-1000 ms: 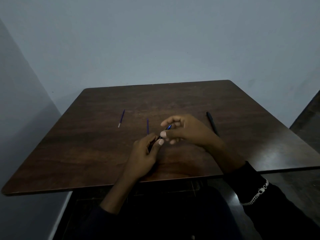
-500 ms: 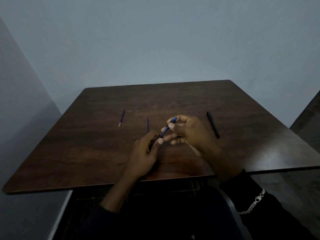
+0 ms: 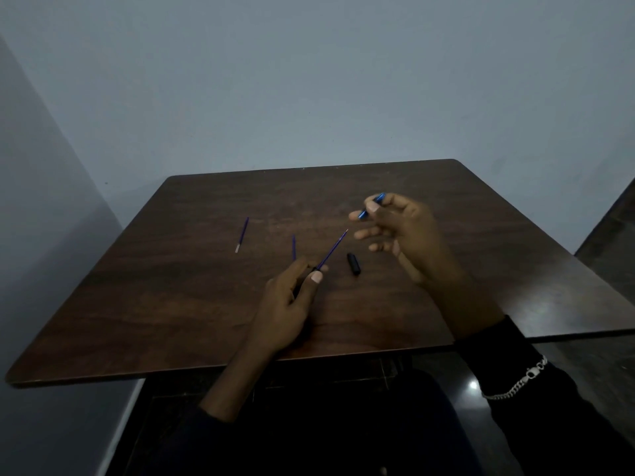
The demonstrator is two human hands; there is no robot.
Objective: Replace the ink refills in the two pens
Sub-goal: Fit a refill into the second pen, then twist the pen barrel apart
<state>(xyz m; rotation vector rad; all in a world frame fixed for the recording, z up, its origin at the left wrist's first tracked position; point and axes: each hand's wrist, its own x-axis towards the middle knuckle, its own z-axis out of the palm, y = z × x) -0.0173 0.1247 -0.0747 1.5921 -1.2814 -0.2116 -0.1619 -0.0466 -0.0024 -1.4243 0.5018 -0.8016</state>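
The exposed refill [image 3: 331,250] is now standing clear of the first pen. Half a second ago the blue front barrel [image 3: 374,203] was sheathing it and the two hands were working close together; the barrel is now riding up and to the right, well apart from the refill's tip. The left hand [image 3: 292,300] is gripping the pen's dark rear part (mostly hidden inside the curled fingers and thumb), with the refill slanting up and to the right out of that grip. The right hand [image 3: 409,231] is pinching the blue barrel between thumb and forefinger, its other fingers spreading loosely below. Between the hands, near the refill, a short black piece [image 3: 354,264] is lying on the table [image 3: 171,304] (a cap, perhaps; the frame is too dark to tell); the right hand was covering that spot before. Two loose refills are lying farther left: the near refill [image 3: 293,247] just beyond the left fingertips, and the far refill [image 3: 242,234], pale at one end, well apart from it. The second pen, visible on the right a moment ago, is now hiding behind the right hand. By this evidence the first pen is standing open, the step in hand is drawing its spent refill out, and both replacements are still waiting.
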